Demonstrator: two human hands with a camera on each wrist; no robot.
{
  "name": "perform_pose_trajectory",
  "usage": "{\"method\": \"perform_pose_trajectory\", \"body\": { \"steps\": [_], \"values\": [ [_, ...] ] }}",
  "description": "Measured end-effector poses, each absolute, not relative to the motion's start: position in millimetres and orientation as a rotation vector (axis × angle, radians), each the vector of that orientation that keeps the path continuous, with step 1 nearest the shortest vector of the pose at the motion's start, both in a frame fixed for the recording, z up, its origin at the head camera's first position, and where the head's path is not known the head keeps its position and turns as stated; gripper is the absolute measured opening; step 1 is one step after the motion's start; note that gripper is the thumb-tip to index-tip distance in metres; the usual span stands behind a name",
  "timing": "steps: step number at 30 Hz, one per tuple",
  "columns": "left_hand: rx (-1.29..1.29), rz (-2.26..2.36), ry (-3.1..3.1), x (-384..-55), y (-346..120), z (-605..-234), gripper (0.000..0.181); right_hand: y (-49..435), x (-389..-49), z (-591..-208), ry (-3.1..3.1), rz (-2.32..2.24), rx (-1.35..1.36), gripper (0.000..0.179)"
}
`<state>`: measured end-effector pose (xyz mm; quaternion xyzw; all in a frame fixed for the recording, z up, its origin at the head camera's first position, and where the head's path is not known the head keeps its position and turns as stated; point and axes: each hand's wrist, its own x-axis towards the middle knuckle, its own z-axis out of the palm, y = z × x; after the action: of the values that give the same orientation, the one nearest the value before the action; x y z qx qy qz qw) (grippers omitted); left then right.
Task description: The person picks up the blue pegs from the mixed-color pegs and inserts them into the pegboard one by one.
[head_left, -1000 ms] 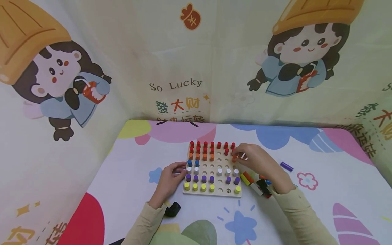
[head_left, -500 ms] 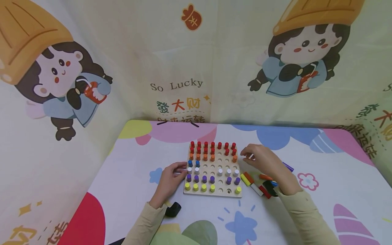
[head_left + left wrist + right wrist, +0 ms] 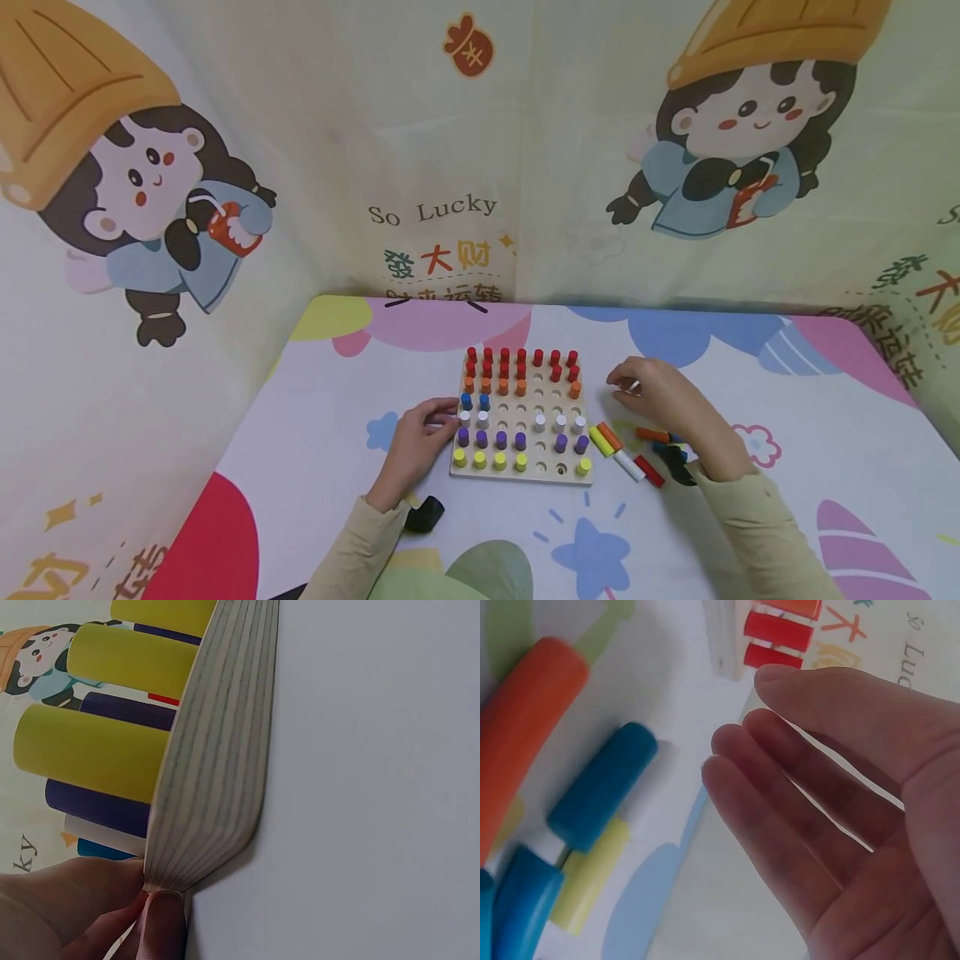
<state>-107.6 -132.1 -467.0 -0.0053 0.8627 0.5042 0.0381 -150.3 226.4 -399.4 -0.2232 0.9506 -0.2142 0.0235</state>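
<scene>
A wooden pegboard [image 3: 517, 478] lies on the table with rows of red, orange, blue, white, purple and yellow pegs standing in it; several holes are bare. My left hand [image 3: 417, 442] grips its left edge, and in the left wrist view the thumb and fingers [image 3: 75, 900] meet at the board's side. To the right of the board, my right hand [image 3: 667, 404] hovers above the table with nothing between its loosely bent fingers [image 3: 757, 802]. An orange peg [image 3: 575, 390] stands at the right end of its row.
Loose pegs lie right of the board: a yellow peg [image 3: 601, 442], a white peg [image 3: 629, 466], a red peg [image 3: 649, 472] and blue pegs [image 3: 604, 787] partly under the right arm. A black object [image 3: 424, 514] is by the left wrist. A printed curtain [image 3: 570, 150] stands behind.
My right hand has left the orange peg, which stays in the board, and has moved away to the right. My left hand has stayed at the board's edge.
</scene>
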Motion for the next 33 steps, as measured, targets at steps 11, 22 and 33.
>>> {"method": "perform_pose_trajectory", "body": {
  "steps": [11, 22, 33],
  "values": [
    [-0.035, 1.553, 2.631, -107, -132, -468, 0.033, 236, -149, -404, 2.939, -0.644, -0.651, 0.014],
    [-0.029, 1.539, 2.639, -108, -133, -468, 0.033, 240, -148, -407, 2.915, -0.645, -0.583, 0.017],
    [-0.03, 1.541, 2.637, -108, -132, -467, 0.034, 243, -150, -416, 2.872, -0.625, -0.536, 0.022]
  ]
}}
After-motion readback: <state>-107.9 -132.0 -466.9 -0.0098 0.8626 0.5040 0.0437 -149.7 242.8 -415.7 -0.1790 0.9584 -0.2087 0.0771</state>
